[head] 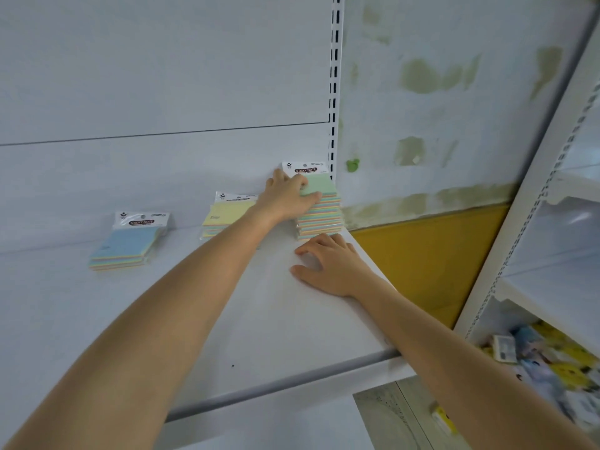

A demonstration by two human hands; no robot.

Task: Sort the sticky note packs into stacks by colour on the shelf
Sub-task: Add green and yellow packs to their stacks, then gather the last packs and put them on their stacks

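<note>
Left hand (287,198) covers the green stack (321,212) at its left edge, fingers clenched over its top. Right hand (328,267) lies flat before it on the shelf (259,319), fingers released.

Smooth matt painted-metal shelf (266,319), glossy plastic-wrapped paper sticky note packs (319,209)

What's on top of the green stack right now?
The left hand grips the top pack of the green stack, covering its left part. Green paper and a header card show beside it; what lies under the palm is hidden.
</note>
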